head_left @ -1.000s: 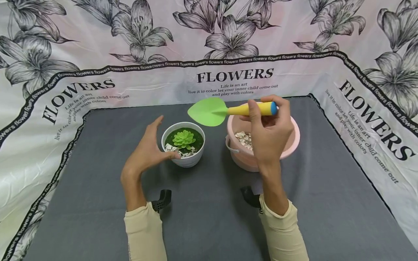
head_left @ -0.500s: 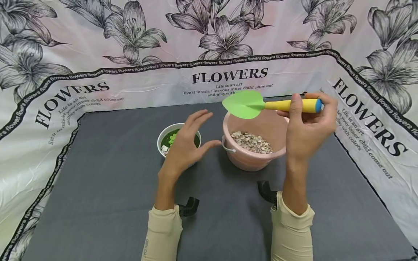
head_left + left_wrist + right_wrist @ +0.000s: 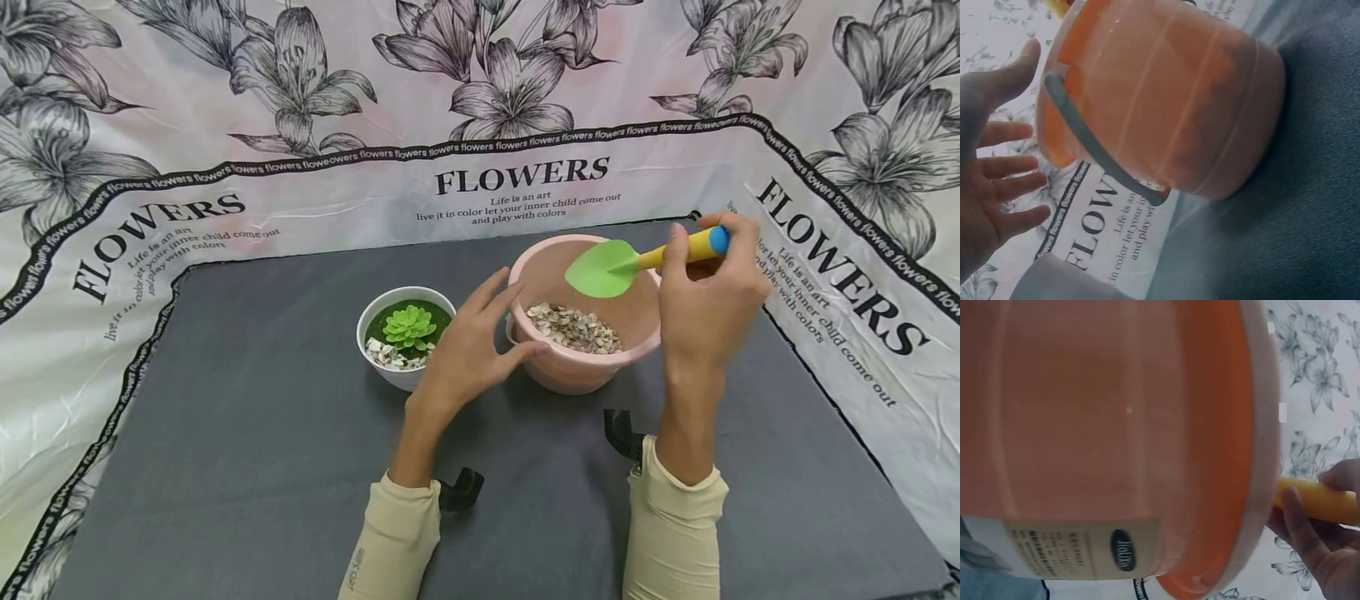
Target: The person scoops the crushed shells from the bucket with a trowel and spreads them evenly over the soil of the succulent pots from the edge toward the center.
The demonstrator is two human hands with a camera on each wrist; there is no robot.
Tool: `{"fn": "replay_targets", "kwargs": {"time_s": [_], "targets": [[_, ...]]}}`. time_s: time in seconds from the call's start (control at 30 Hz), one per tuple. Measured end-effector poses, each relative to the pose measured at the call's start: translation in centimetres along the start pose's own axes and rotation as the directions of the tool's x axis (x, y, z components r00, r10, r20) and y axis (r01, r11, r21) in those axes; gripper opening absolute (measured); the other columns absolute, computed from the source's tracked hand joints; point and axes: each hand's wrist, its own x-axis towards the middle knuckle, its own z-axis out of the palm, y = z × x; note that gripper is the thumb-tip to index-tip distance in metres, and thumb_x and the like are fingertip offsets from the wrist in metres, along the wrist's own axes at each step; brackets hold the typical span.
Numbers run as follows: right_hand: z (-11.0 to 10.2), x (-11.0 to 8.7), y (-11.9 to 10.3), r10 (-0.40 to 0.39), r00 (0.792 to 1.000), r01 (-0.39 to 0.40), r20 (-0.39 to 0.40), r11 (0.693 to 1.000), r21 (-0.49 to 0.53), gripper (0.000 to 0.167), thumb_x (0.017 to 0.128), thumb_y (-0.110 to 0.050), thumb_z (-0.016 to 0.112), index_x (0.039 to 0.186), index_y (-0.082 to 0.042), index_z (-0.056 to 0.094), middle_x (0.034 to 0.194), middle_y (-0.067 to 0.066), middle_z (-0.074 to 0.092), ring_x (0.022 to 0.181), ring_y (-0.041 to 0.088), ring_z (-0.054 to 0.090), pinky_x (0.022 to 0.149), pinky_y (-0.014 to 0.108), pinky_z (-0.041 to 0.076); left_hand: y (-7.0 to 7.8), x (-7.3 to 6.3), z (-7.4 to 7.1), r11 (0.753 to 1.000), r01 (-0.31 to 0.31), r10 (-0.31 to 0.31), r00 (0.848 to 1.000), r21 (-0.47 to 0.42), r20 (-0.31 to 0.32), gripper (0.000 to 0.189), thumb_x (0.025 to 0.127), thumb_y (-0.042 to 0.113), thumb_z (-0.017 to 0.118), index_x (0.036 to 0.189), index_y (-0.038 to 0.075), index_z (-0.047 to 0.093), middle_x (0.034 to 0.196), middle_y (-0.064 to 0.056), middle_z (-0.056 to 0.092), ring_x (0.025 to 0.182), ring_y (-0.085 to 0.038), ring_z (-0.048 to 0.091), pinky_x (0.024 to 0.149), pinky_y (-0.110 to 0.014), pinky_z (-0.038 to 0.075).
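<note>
We see a dark grey cloth [image 3: 247, 450] spread over the work surface, slightly creased, with a pale printed sheet [image 3: 337, 208] framing it along the far, left and right sides. The sheet carries black line-drawn lilies, a dark band of small lettering and the word FLOWERS in large capitals, and at the left it bunches into shiny folds. Near the far middle of the cloth stands a white pot [image 3: 397, 378], upright, holding a green succulent [image 3: 408, 327] with white stone chips [image 3: 384, 353] along its near side. To its right, well apart from it, stands a pink bucket [image 3: 566, 377], upright, with a bed of mixed pale chips [image 3: 573, 328] in its bottom; our right wrist view shows a printed label [image 3: 1079, 550] on its wall. Both forearms reach in from the near edge in cream sleeves [image 3: 397, 533], each with a black mount [image 3: 461, 490] at the wrist. The left hand [image 3: 465, 354] holds nothing: its fingers are spread and its thumb points right, close by the bucket's left rim, though we cannot tell whether it touches. The right hand [image 3: 705, 300], raised at the bucket's right side, pinches the yellow handle of a trowel [image 3: 602, 269] between thumb and fingers. The green blade tilts down leftward over the bucket's mouth, above the chips.
</note>
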Motion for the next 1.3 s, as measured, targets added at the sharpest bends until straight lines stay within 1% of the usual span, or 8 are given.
{"fn": "replay_targets", "kwargs": {"time_s": [0.1,0.2,0.27,0.4,0.5,0.7,0.83,1.3], "targets": [[0.4,-0.1,0.8,-0.112,0.976,0.142,0.185,0.977,-0.157,0.033,0.102,-0.028,0.069,0.117,0.002,0.066,0.087,0.021,0.072,0.072,0.02,0.068,0.069,0.023,0.052,0.0,0.1,0.3,1.0,0.009,-0.009,1.0,-0.009,0.03,0.081,0.091,0.044,0.081,0.155,0.008,0.05,0.169,-0.018,0.037,0.154,-0.036,0.043,0.123,-0.052,0.042],[1.1,-0.4,1.5,-0.206,0.914,0.29,0.35,0.934,-0.207,0.031,0.102,-0.023,0.07,0.116,0.004,0.064,0.089,0.026,0.072,0.074,0.044,0.07,0.067,0.049,0.055,0.0,0.0,0.4,0.999,0.025,-0.023,0.998,-0.032,0.06,0.078,0.092,0.043,0.079,0.155,0.007,0.051,0.17,-0.019,0.034,0.155,-0.036,0.041,0.124,-0.052,0.041],[1.6,-0.6,1.9,-0.227,0.879,0.344,0.418,0.91,-0.23,0.027,0.101,-0.02,0.071,0.115,0.002,0.065,0.092,0.025,0.073,0.076,0.05,0.07,0.066,0.063,0.053,0.0,0.0,0.4,0.999,0.03,-0.026,0.997,-0.046,0.074,0.076,0.093,0.042,0.078,0.154,0.007,0.052,0.17,-0.019,0.032,0.155,-0.035,0.04,0.124,-0.051,0.04],[2.4,-1.0,2.4,-0.208,0.839,0.379,0.503,0.886,-0.266,0.021,0.099,-0.017,0.073,0.111,-0.002,0.064,0.096,0.022,0.075,0.078,0.054,0.07,0.064,0.067,0.052,0.0,0.0,0.4,0.998,0.032,-0.028,0.996,-0.054,0.086,0.075,0.093,0.042,0.078,0.155,0.009,0.052,0.171,-0.018,0.03,0.157,-0.034,0.038,0.125,-0.052,0.04],[2.8,-1.3,2.7,-0.163,0.84,0.341,0.517,0.901,-0.269,0.02,0.099,-0.016,0.073,0.108,-0.002,0.063,0.093,0.021,0.073,0.081,0.054,0.071,0.066,0.067,0.053,0.1,0.0,0.4,0.998,0.038,-0.032,0.995,-0.058,0.094,0.075,0.094,0.043,0.077,0.155,0.01,0.051,0.172,-0.017,0.03,0.157,-0.034,0.038,0.125,-0.052,0.04],[3.2,-1.5,2.5,-0.013,0.899,0.162,0.438,0.938,-0.305,0.021,0.1,-0.014,0.069,0.11,0.002,0.061,0.093,0.027,0.072,0.088,0.058,0.07,0.076,0.067,0.054,-0.1,-0.1,0.0,0.998,0.038,-0.031,0.992,-0.05,0.125,0.075,0.096,0.044,0.074,0.159,0.015,0.046,0.174,-0.014,0.026,0.158,-0.032,0.036,0.125,-0.05,0.04],[3.2,-1.5,2.1,0.12,0.914,0.028,0.387,0.934,-0.356,0.026,0.102,-0.017,0.067,0.116,0.003,0.059,0.097,0.031,0.072,0.097,0.06,0.069,0.083,0.067,0.054,-0.5,0.0,-0.1,0.998,0.033,-0.025,0.99,-0.051,0.14,0.074,0.098,0.044,0.073,0.161,0.018,0.044,0.175,-0.011,0.024,0.155,-0.032,0.04,0.123,-0.049,0.043],[1.8,-1.0,2.0,0.224,0.837,-0.044,0.499,0.937,-0.348,0.032,0.106,-0.028,0.061,0.119,0.001,0.055,0.096,0.029,0.068,0.1,0.056,0.067,0.087,0.065,0.053,-0.3,0.0,0.0,0.997,0.044,-0.033,0.989,-0.071,0.141,0.074,0.098,0.044,0.073,0.16,0.018,0.044,0.175,-0.01,0.024,0.154,-0.032,0.043,0.123,-0.049,0.043]]}}
